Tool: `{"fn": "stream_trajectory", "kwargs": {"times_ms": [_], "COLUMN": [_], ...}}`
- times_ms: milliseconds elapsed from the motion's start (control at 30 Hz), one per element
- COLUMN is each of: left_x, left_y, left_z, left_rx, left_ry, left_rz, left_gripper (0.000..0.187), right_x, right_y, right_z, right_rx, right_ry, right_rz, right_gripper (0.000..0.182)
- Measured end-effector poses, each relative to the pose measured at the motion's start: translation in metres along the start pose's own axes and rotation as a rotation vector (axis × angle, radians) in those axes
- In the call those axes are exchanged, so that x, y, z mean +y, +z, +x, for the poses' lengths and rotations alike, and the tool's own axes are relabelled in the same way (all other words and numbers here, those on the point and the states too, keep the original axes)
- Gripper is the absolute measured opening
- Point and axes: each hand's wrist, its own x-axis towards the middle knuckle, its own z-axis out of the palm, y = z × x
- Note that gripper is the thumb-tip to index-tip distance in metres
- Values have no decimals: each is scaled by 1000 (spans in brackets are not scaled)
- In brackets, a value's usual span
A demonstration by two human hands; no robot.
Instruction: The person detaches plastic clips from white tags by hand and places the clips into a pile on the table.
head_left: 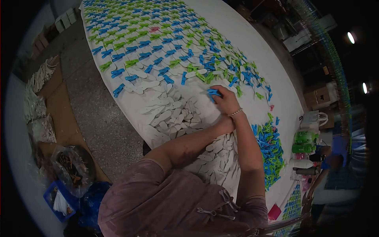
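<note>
My right hand (226,99), with a bead bracelet at the wrist, is closed on a blue clothespin (213,93) above the white table (211,118). My left hand (226,124) crosses under the right wrist, so its fingers are hidden behind that forearm. Loose white sole-shaped pieces (162,116) lie spread near my hands, and more of these white pieces (217,158) are heaped between my arms. Beyond them, rows of blue clothespins (117,90) and green clothespins (106,66) lie among more white pieces.
Right of my right arm is a pile of mixed clothespins (270,152). Green bottles (303,142), a white bag (314,119) and another person's arm (321,177) are at the right. A blue crate (59,201) and a plastic bag (75,170) stand on the floor at left.
</note>
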Motion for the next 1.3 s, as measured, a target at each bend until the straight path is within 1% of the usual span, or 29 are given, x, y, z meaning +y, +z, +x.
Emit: {"fn": "stream_trajectory", "kwargs": {"times_ms": [67, 100, 167, 200, 267, 300, 333, 400, 467, 500, 533, 567, 600, 633, 667, 700, 733, 800, 833, 867, 900, 933, 967, 1000, 1067, 1133, 1200, 1233, 1300], "left_x": [8, 8, 7, 22, 54, 61, 56, 39, 38, 38, 37, 36, 36, 37, 37, 37, 35, 34, 35, 32, 30, 28, 25, 30, 30, 17, 15, 15, 16], "left_y": [-6, -5, -2, -5, -13, -16, -16, -15, -19, -22, -21, -17, -17, -23, -29, -34, -33, -23, -19, -15, -12, -9, -7, -9, -9, -9, -7, -6, -7], "left_z": [4, 4, 4, 6, 5, 5, 5, 7, 6, 7, 7, 7, 9, 11, 14, 14, 13, 10, 7, 5, 3, 2, 2, 2, 3, 5, 4, 4, 7], "left_rx": [187, 177, 420, 469, 451, 450, 446, 379, 360, 341, 347, 428, 509, 516, 628, 739, 745, 562, 462, 467, 415, 352, 355, 399, 442, 264, 317, 363, 337], "left_ry": [-84, -77, -178, -250, -218, -189, -186, -146, -178, -212, -208, -203, -196, -192, -262, -334, -335, -260, -244, -241, 2, 243, 243, 208, 175, -16, 34, 83, 86], "left_rz": [24, 15, -226, -413, -474, -527, -529, -461, -469, -476, -471, -454, -436, -433, -529, -625, -621, -380, -252, -255, 33, 320, 317, 290, 265, 274, 244, 210, 283], "left_gripper": [41, 41, 31, 31, 30, 30, 30, 24, 21, 23, 23, 26, 30, 30, 31, 32, 32, 33, 27, 27, 22, 18, 18, 16, 14, 18, 21, 24, 25], "right_x": [-5, -4, 6, 8, 7, 9, 6, -1, -5, -2, 6, 10, 10, 9, 9, 11, 15, 19, 30, 43, 42, 45, 50, 47, -18, -24, -32, -36, -39], "right_y": [-35, -51, -76, -84, -86, -82, -76, -61, -48, -41, -32, -26, -24, -24, -25, -32, -44, -78, -93, -107, -112, -112, -113, -111, -84, -61, -34, -23, -9], "right_z": [-22, -34, -58, -70, -91, -100, -107, -117, -125, -129, -132, -137, -143, -151, -159, -167, -176, -190, -199, -206, -207, -202, -191, -174, -118, -69, -25, -4, 36], "right_rx": [75, 147, 204, 249, 244, 146, 45, 25, 46, 42, 111, 181, 173, 252, 331, 458, 579, 647, 644, 583, 481, 479, 491, 502, 415, 307, 228, 196, 163], "right_ry": [71, 136, 208, 272, 326, 377, 424, 458, 522, 516, 541, 564, 559, 524, 491, 449, 406, 453, 450, 432, 384, 384, 277, 173, 275, 24, -123, -159, -200], "right_rz": [95, 195, 216, 248, 251, 288, 324, 399, 747, 747, 920, 1093, 1091, 1090, 1088, 926, 763, 167, 165, -479, -1119, -1123, -1024, -922, -448, -364, -569, -645, -722], "right_gripper": [35, 33, 31, 29, 29, 29, 29, 28, 27, 27, 26, 25, 25, 25, 24, 23, 23, 31, 31, 38, 45, 45, 49, 53, 58, 67, 81, 86, 90]}}
